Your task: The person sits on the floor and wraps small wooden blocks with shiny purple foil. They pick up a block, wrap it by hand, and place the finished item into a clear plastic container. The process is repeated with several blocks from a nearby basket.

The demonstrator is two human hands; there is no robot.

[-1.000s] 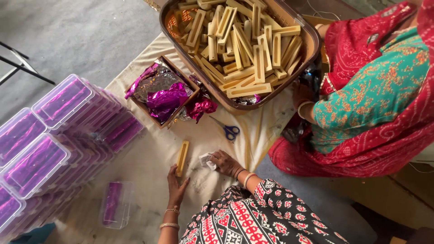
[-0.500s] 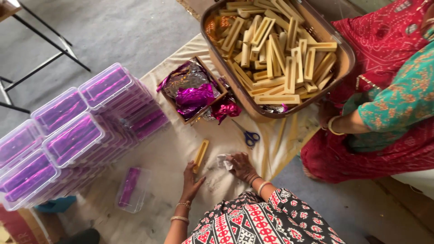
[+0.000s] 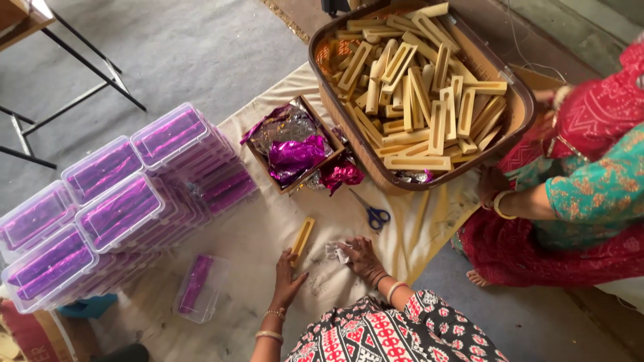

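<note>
Head: left grip (image 3: 287, 280) touches yellow bar (image 3: 302, 238).
</note>
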